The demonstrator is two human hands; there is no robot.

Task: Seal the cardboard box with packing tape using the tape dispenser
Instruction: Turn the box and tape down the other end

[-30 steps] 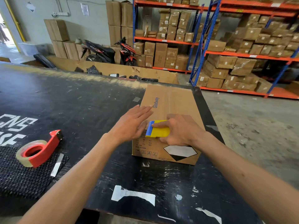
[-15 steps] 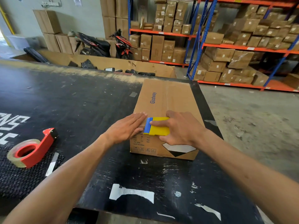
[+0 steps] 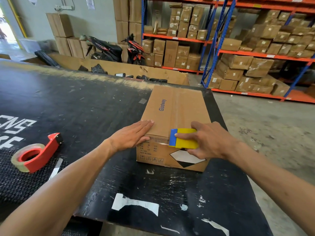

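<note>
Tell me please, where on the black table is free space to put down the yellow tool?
The widest bare patch of the table lies between the tape dispenser and the cardboard box. Another lies in front of the box, above the torn label. Right of the box, only a narrow strip remains.

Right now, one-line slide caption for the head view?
Right hand presses yellow squeegee on cardboard box; left hand steadies it.
</note>
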